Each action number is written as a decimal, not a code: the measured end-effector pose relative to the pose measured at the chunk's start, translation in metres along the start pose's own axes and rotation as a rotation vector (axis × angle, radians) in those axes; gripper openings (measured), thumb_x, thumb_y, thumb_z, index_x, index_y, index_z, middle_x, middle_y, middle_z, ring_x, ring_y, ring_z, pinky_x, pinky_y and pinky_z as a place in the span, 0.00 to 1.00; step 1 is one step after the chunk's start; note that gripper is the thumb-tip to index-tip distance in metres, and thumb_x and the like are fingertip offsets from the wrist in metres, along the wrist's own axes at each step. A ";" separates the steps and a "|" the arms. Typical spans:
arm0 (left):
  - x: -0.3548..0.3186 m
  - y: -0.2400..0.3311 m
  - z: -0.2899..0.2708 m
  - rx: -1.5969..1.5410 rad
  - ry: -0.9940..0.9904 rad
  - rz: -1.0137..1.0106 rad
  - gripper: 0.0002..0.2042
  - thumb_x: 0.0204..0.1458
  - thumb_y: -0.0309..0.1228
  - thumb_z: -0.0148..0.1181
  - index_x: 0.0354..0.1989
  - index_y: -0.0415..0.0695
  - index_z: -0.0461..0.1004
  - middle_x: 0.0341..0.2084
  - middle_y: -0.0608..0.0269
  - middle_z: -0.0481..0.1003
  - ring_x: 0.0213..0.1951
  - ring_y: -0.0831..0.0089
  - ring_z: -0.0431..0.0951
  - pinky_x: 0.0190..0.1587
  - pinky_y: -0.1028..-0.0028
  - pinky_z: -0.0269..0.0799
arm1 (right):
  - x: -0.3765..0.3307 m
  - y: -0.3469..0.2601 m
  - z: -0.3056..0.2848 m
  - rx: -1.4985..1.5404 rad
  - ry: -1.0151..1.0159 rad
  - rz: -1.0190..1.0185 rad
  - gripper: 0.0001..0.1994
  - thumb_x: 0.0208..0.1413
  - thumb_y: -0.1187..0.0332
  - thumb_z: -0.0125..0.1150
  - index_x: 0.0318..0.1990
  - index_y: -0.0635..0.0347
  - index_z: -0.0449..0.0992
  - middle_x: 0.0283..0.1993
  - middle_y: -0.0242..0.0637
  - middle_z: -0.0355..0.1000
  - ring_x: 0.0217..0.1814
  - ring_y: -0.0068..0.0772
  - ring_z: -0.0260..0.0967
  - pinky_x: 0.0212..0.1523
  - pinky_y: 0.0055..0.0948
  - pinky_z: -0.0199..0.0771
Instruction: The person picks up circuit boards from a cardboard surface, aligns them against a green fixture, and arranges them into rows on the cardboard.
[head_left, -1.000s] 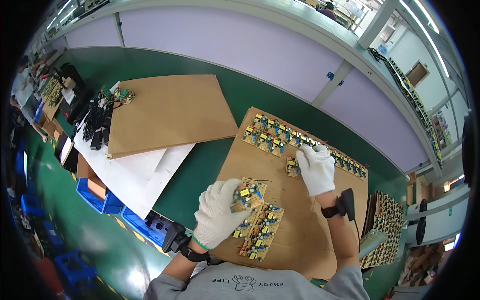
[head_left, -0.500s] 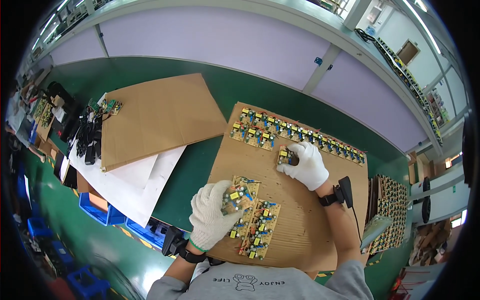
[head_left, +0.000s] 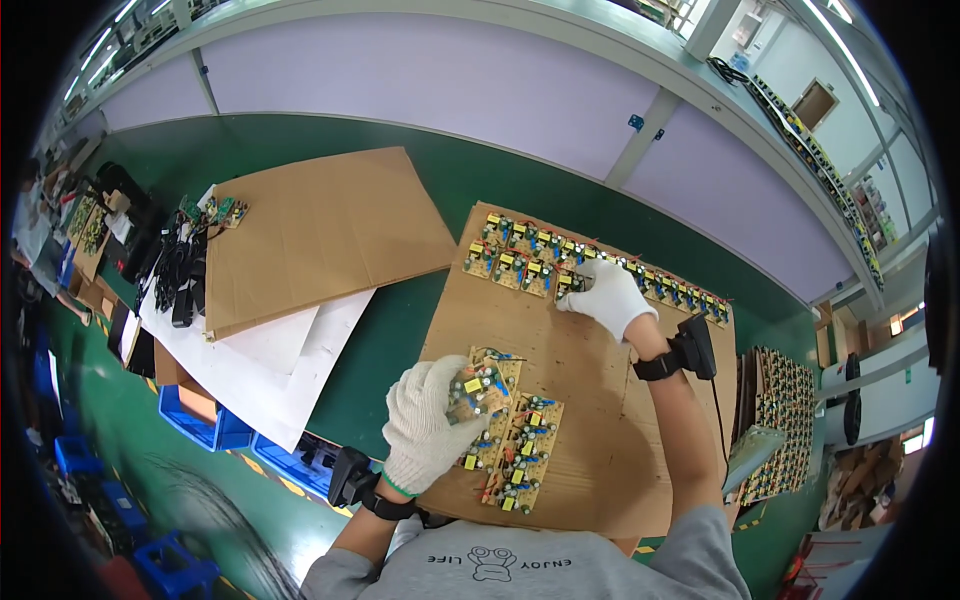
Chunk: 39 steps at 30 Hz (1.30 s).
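My white-gloved right hand (head_left: 614,299) grips a small circuit board (head_left: 566,284) at the right end of the second row on a cardboard sheet (head_left: 610,400). That board sits close beside its neighbour in the row, partly covered by my fingers. Behind it runs a longer back row of boards (head_left: 690,297), with yellow, blue and green parts. At the near left, my gloved left hand (head_left: 425,425) holds another circuit board (head_left: 476,390) above two joined panels of boards. One panel (head_left: 524,455) lies in plain sight; the other is partly hidden by my left hand.
Left of the cardboard lie another brown sheet (head_left: 320,240), white sheets (head_left: 270,370) and a bundle of black cables (head_left: 182,270). Blue bins (head_left: 205,420) stand below the table's left edge. Stacked board panels (head_left: 780,425) are at the right. A lilac partition (head_left: 430,85) rises behind the green tabletop.
My right hand has moved away from me with its board, bringing it up to the end of the second row. The left hand has shifted only slightly, still holding its board.
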<state>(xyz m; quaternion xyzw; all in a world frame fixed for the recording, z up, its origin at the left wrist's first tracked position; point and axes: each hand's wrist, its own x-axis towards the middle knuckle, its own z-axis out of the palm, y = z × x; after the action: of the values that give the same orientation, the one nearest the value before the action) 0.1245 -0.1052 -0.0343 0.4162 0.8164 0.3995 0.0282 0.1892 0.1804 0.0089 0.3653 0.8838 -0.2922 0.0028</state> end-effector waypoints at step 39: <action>0.000 0.000 0.004 -0.026 0.011 0.017 0.29 0.32 0.33 0.71 0.48 0.50 0.69 0.35 0.65 0.69 0.40 0.62 0.70 0.45 0.62 0.61 | -0.002 0.006 0.015 0.030 0.064 -0.136 0.34 0.39 0.59 0.72 0.53 0.70 0.71 0.37 0.45 0.74 0.39 0.39 0.73 0.44 0.31 0.73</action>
<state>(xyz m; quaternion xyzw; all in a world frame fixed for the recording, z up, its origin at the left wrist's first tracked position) 0.1260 -0.1030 -0.0375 0.4203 0.8077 0.4126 0.0259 0.1917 0.1751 -0.0060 0.3137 0.9017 -0.2932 -0.0509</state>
